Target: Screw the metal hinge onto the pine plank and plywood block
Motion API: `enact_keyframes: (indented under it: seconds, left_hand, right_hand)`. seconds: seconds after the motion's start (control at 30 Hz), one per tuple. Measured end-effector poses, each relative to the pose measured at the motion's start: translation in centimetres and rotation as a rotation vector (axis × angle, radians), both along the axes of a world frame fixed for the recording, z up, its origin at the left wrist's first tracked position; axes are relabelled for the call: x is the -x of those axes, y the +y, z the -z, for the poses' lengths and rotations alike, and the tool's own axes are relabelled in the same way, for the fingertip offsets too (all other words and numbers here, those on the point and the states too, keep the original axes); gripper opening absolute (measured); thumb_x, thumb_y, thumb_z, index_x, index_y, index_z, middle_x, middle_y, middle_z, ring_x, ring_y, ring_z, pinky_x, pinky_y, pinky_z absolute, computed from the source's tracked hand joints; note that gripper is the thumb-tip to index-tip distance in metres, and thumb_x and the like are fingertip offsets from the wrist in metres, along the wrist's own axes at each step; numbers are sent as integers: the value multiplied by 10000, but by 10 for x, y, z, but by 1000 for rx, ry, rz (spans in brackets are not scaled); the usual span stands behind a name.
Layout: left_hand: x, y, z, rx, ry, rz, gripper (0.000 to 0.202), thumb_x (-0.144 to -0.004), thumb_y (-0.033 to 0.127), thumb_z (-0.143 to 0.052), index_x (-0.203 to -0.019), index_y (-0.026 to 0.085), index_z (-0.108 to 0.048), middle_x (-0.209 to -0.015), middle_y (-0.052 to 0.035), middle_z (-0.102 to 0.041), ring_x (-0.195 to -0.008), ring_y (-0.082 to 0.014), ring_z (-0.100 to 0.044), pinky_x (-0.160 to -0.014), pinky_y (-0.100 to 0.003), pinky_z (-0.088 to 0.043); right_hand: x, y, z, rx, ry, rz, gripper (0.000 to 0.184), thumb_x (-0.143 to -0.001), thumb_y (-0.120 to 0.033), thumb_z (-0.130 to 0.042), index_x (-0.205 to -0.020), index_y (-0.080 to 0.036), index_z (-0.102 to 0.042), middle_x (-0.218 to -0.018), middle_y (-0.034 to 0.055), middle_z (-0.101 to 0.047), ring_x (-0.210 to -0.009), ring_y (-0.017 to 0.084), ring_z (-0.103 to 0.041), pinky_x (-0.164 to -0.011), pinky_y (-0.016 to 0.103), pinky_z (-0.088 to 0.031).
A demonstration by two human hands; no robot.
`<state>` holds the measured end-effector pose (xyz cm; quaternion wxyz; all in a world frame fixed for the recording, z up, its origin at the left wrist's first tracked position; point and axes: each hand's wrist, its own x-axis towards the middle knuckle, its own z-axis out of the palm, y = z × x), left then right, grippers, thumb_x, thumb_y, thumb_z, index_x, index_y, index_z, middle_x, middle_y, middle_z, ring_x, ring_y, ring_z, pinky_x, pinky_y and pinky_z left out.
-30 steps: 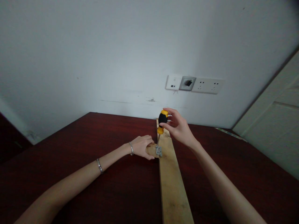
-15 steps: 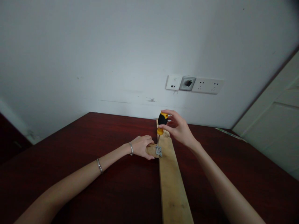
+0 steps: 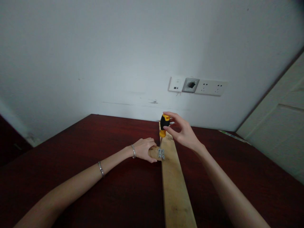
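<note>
My right hand (image 3: 179, 128) grips a yellow-and-black screwdriver (image 3: 164, 123) by its handle, thumb on the near side and fingers at the top. The screwdriver stands almost upright, its shaft reaching down to a small metal hinge (image 3: 161, 154). That hinge spans the joint between a long wooden board (image 3: 175, 186) and a short wooden piece (image 3: 154, 153) at its left side. Around the short piece my left hand (image 3: 144, 150) is closed, thumb at the near edge and fingers at the far edge. The screwdriver's tip and any screw under it are too small to make out.
Both wooden pieces lie on a dark red tabletop (image 3: 114, 193). A white wall (image 3: 118, 57) rises behind its far edge, with a row of sockets (image 3: 210, 87). A pale panelled door (image 3: 285, 117) stands at the right.
My right hand's fingers have shifted slightly around the screwdriver handle, and the handle has turned and tilted a little to the left. My left hand and the wooden pieces stay in place.
</note>
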<state>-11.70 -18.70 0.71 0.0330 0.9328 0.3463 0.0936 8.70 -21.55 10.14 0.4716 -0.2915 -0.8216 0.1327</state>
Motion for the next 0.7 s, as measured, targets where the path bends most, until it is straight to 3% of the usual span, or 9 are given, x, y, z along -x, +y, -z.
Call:
enact_keyframes:
  seconds: [0.33,0.7]
  left_hand:
    - [1,1,1,3,-5,7,607,-585,609,-678,-1005,183,-572,-988,-38,-578,-908,-210,-573,-644,-270,-465]
    - [1,1,1,-16,4,22,619,-596,626,-661,-1016,179,-570,-986,-47,-575,-924,-220,-563,-662,-286,-478]
  right_hand:
    - [1,4,3,8,53,18,444,-778,-315,-647,-1201,-310,-515,-1198,63,-528,-974,211,-583,-747,377,-569]
    - [0,1,0,27,67,63,458,-761,-356,-661,-1197,-304,-529,-1178,79,-527,-997,235,-576,-576,293,-583]
